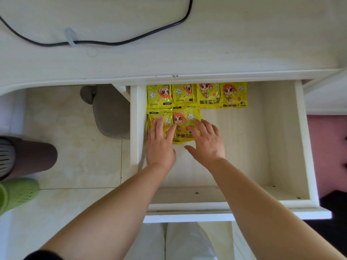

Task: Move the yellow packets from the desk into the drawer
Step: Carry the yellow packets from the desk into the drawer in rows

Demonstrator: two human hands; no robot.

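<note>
I see a thin black cable [105,42], clear plastic tie [70,38], grey plastic bin [112,113], possibly a green perforated slipper [18,193]

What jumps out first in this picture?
Bright yellow packets with cartoon faces lie in two rows at the back left of the open white drawer. The left hand and right hand press flat on the front two. A black cable loops across the desk above.

Pale floor tiles [75,162] (glossy, softly lit) lie at left, a grey bin [110,113] standing on them; a pink surface [326,147] shows right.
</note>
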